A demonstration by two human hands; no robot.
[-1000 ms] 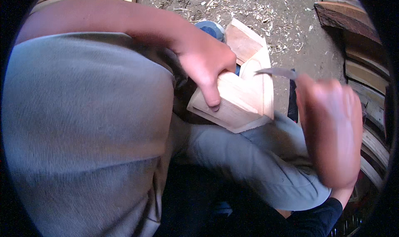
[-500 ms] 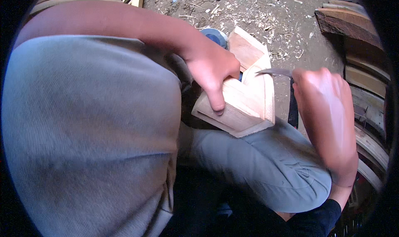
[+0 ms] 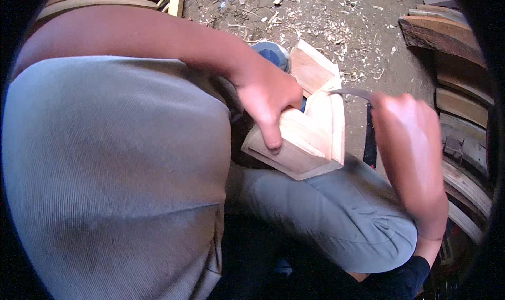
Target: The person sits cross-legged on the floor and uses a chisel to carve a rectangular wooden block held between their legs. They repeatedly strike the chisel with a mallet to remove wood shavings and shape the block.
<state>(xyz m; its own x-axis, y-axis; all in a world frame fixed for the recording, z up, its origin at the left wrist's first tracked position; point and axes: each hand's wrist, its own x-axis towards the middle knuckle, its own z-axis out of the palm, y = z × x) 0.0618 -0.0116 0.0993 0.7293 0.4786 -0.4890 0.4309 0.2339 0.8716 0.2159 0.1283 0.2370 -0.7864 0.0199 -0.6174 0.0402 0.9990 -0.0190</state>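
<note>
A pale, angular wooden frame (image 3: pixel 331 113) with several joined sides rests against my right leg. My left hand (image 3: pixel 271 103) is closed over its near left side, the thumb pressed on the outer face and the other fingers hidden behind the wood. In my right hand (image 3: pixel 405 129) is a curved knife (image 3: pixel 351 92), its handle covered by my fist. The blade points left, and its tip lies at the upper right side of the frame, by a corner.
Wood shavings (image 3: pixel 336 37) litter the dirt floor beyond the frame. Stacked boards (image 3: pixel 463 105) line the right, and more boards (image 3: pixel 100 0) lie at the upper left. A dark strip-like object (image 3: pixel 371 137) stands beside my right leg. A blue shoe (image 3: pixel 271 53) shows behind the frame.
The whole scene sits slightly lower in view. The knife tip has moved slightly along the frame's upper right side; both hands keep their holds.
</note>
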